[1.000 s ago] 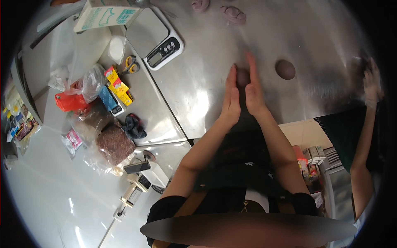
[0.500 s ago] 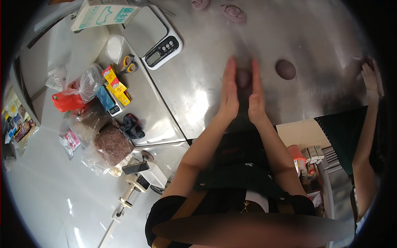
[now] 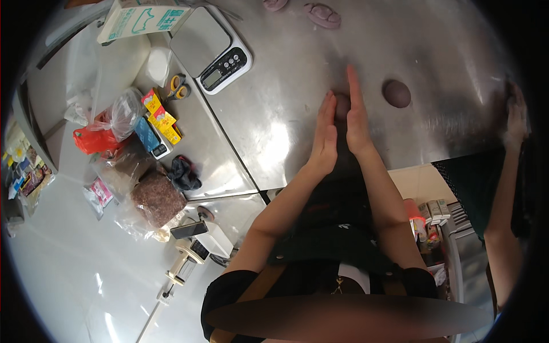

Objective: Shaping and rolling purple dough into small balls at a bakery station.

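A purplish-brown dough ball (image 3: 342,107) lies on the steel table between my two upright, flat palms. My left hand (image 3: 325,137) is at its left side, fingers stretched out, the palm against or very near it. My right hand (image 3: 357,117) stands on the other side with straight fingers reaching farther forward. Neither hand has its fingers wrapped round the ball. To the right sits a second smooth dough ball (image 3: 397,93), untouched. At the far edge of view lie a shaped piece of mauve dough (image 3: 322,15) and another mauve piece (image 3: 275,4), partly cut off.
Left of my hands stands a kitchen scale (image 3: 220,66), with a milk carton (image 3: 143,23) beside it. Scissors (image 3: 178,87), yellow boxes (image 3: 162,117), a red bag (image 3: 96,141) and a bag of brown stuff (image 3: 159,197) lie farther left. A co-worker's hand (image 3: 516,117) is at the right.
My left hand has drawn back toward me while my right hand has slid forward. The gap between the palms is narrower, and the ball sits slightly more to the right. The co-worker's hand has shifted.
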The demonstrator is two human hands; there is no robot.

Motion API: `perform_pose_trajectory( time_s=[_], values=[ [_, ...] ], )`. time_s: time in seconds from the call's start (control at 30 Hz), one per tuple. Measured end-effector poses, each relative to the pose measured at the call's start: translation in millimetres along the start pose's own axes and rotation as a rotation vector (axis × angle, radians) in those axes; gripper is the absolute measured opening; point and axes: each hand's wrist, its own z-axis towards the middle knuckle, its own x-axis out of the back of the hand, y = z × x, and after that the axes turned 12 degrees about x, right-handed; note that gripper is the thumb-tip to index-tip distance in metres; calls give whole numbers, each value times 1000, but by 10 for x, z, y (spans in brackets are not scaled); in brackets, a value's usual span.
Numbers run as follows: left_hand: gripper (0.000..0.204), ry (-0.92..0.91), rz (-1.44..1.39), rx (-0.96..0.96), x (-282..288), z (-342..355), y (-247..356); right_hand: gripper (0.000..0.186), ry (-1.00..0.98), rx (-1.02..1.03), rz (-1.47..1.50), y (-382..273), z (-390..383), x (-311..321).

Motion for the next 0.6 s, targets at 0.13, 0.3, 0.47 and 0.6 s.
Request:
perform_pose_trajectory(
  time_s=[0.13,0.3,0.47,0.6],
  values=[
    [58,-5,8,4,189,201,21,81,58,67,35,-208,-90,-74],
    [59,-16,123,-5,-2,27,28,80,-34,23,-6,0,-3,-8],
    [59,-102,213,10,102,220,72,77,-1,68,-38,-141,-158,-79],
    [62,-31,67,-5,7,62,-3,78,-9,50,-1,4,-80,7]
  ],
)
